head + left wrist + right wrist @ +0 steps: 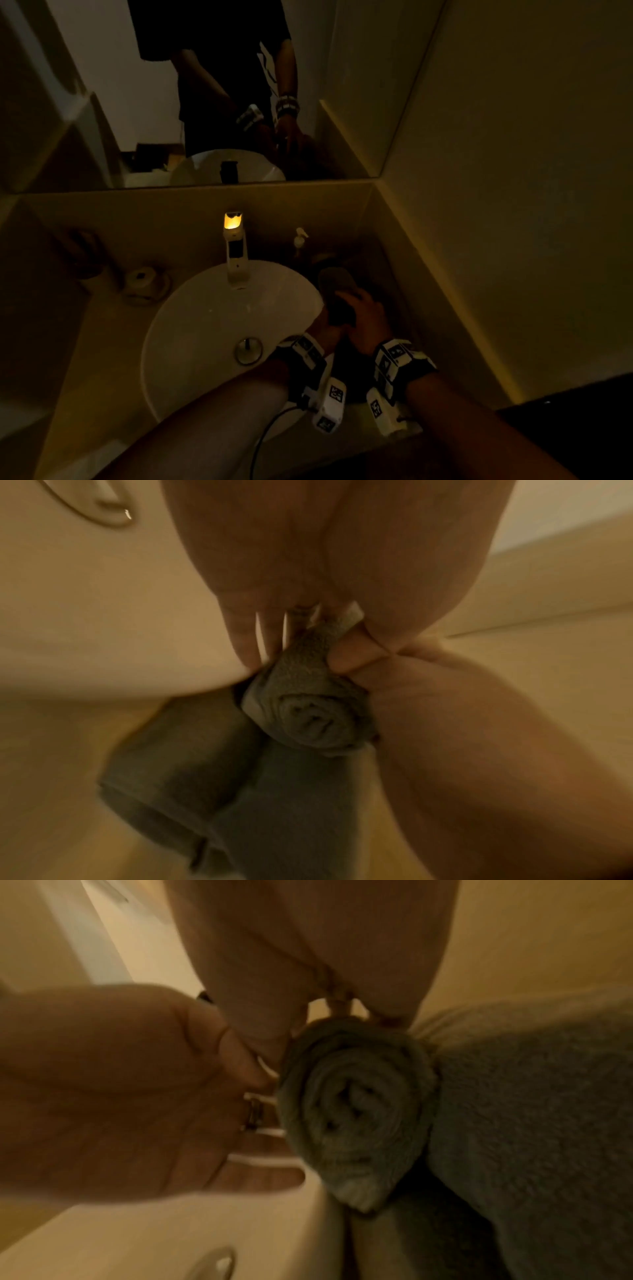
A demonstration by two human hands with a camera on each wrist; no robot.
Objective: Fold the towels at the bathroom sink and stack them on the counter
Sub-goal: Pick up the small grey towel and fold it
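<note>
A grey towel rolled into a tight cylinder (337,291) is held just right of the white basin (191,308), over the counter. In the left wrist view my left hand (294,658) pinches the roll (308,710) between thumb and fingers. In the right wrist view my right hand (342,1015) curls over the top of the same roll (356,1102), whose spiral end faces the camera. Below the roll more grey towels (192,777) lie on the counter, and one of these towels (531,1110) is seen beside it. In the head view my left hand (330,329) and right hand (359,308) sit close together.
The room is very dim. A tall faucet (234,253) stands behind the basin, with a soap dispenser (300,240) to its right and a small round holder (142,281) on the left counter (102,359). A mirror (205,102) is behind, and a wall (513,205) closes the right side.
</note>
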